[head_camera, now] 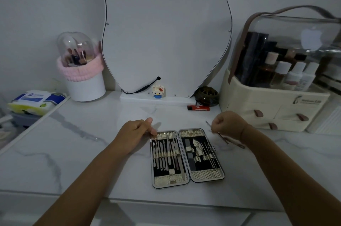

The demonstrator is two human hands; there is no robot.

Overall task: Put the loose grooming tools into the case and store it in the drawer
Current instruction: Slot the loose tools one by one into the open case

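The case (pixel 187 157) lies open and mostly filled — the right hand (pixel 227 124) pinches one loose tool (pixel 217 133), the left hand (pixel 136 131) steadies the far-left corner with loosely curled fingers — closing and storing remain.

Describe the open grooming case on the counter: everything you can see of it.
The grooming case lies fully open and flat on the marbled white countertop, hinge running away from the viewer. Both halves have rounded metal-edged frames, black lining and pale textured panels at the ends. Slim metal tools sit under loops in each half, more on the left. The left hand touches its far left corner; the right hand, holding a thin tool, stays clear of it.
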